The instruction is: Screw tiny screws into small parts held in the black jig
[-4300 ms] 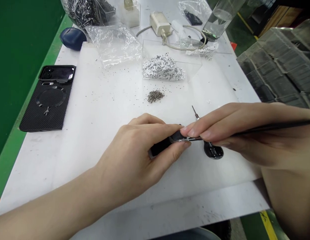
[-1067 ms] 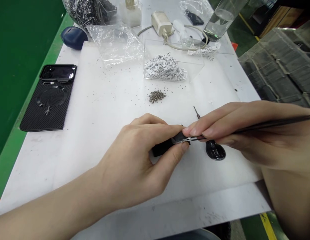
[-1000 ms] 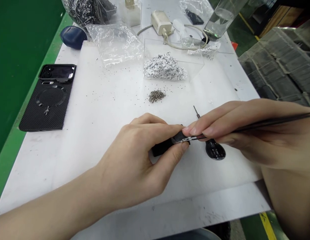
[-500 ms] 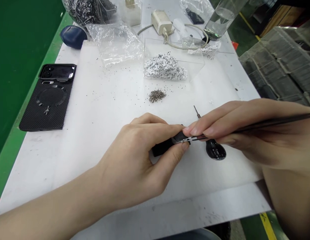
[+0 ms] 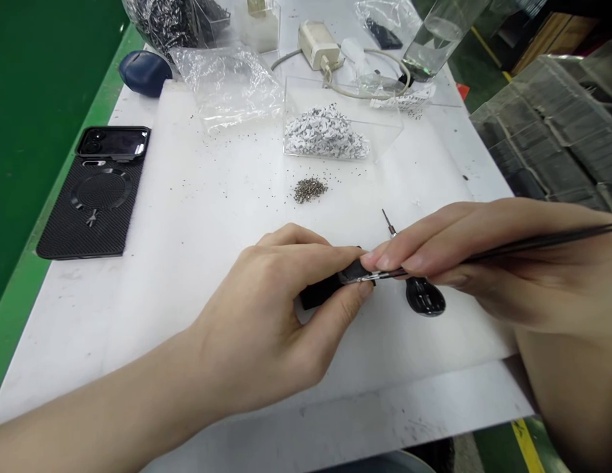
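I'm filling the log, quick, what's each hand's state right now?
Left hand: closed, holding a black block.
Right hand: closed, holding slim black tweezers.

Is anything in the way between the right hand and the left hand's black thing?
Nothing visible: tweezers in the right hand reach the black piece, held by the left hand. The screwdriver lies beneath, not between.

Black tweezers (image 5: 542, 242), apparently silver-tipped
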Tool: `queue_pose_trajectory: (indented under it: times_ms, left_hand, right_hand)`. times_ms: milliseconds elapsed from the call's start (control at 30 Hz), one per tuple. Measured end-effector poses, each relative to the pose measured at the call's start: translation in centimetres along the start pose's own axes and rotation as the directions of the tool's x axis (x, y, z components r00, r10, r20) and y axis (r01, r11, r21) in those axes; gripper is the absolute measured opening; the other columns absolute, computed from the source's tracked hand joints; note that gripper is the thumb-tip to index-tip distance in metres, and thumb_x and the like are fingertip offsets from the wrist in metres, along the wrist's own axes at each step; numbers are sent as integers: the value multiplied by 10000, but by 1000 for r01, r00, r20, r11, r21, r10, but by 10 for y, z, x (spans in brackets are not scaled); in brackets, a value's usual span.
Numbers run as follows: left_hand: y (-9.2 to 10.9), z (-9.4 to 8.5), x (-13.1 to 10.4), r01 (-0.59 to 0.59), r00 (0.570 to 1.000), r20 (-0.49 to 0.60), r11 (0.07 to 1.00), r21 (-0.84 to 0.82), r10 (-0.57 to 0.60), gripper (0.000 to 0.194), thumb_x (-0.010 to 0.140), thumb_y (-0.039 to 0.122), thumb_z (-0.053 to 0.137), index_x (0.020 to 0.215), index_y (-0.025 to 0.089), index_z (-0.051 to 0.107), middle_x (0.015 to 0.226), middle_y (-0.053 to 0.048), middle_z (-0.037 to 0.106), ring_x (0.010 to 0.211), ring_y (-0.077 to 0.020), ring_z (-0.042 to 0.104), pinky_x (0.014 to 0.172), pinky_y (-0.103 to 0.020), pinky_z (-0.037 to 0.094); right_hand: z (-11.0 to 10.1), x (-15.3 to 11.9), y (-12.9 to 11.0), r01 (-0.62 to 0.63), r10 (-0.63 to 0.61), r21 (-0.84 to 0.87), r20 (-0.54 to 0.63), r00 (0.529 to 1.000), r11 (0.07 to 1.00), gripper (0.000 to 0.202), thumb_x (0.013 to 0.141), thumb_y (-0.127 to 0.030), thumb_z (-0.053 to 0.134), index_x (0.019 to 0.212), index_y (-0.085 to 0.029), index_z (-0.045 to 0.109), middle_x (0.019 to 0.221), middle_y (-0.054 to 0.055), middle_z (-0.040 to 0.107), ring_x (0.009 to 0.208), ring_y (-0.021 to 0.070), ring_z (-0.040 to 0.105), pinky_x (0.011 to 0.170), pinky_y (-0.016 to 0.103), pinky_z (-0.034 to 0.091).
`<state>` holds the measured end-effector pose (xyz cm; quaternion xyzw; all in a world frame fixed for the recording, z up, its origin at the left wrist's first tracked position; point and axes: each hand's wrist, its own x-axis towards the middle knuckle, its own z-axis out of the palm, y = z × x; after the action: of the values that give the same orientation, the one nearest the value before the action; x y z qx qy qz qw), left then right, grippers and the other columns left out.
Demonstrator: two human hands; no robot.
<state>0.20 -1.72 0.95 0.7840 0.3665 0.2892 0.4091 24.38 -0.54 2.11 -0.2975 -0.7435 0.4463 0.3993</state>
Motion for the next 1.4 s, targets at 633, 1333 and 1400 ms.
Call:
queue_pose_trajectory:
  times_ms: [633, 1333, 1400]
  left_hand:
    - [-2, 1, 0, -17, 999, -32, 1000, -13, 17, 138, 999, 188, 653, 1013, 204, 789, 936, -9, 807, 951, -184, 733, 885, -274, 583]
    - [-2, 1, 1, -22, 999, -24, 999, -29, 21, 140, 1013, 191, 646, 1038, 215, 783, 939, 6, 792, 974, -182, 710, 893, -282, 576]
    - [-3, 1, 0, -14, 1000, -22, 999, -34, 13, 138, 1011, 198, 656, 1049, 214, 787, 946, 8, 791, 974, -180, 704, 874, -280, 577]
  right_hand:
    - [0, 0, 0, 1, 0, -26, 9, 1000, 1000, 226, 907, -89, 775, 1085, -212, 842, 1016, 79, 848, 970, 229, 824, 849, 295, 706]
    - [-2, 5, -10, -63, 65, -34, 69, 995, 997, 190, 911, -75, 762, 1030, -193, 854, 1030, 90, 853, 985, 214, 832, 871, 224, 692]
    - [-3, 4, -4, -27, 28, -25, 41, 999, 999, 203, 919, -80, 755, 1060, -197, 843, 1022, 83, 850, 994, 214, 827, 884, 254, 697]
